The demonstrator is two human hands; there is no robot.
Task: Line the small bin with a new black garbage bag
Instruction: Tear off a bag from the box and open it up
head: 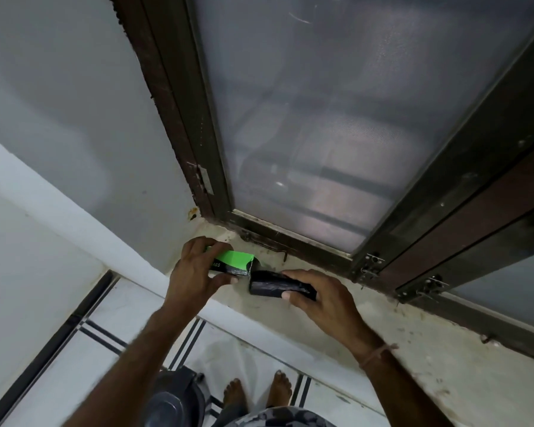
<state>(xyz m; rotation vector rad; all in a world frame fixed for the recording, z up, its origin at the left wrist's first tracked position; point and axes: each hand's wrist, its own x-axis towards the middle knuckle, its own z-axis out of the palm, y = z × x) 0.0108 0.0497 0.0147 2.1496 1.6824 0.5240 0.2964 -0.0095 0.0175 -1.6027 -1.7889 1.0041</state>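
The left hand point(195, 274) grips a green-and-black box point(236, 262) above the window sill point(420, 349). The right hand point(321, 300) holds a black roll of garbage bags point(272, 285) between thumb and fingers, just beside the box's open end. The small bin point(173, 399) stands on the floor point(111, 334) below, near bare feet point(233, 396).

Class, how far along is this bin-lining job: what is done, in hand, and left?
Done: the black roll of bags is out at the open end of the green box, over the window sill. In hand: the left hand grips the box, the right hand holds the roll. Left: tear off a bag, open it and fit it in the bin on the floor.
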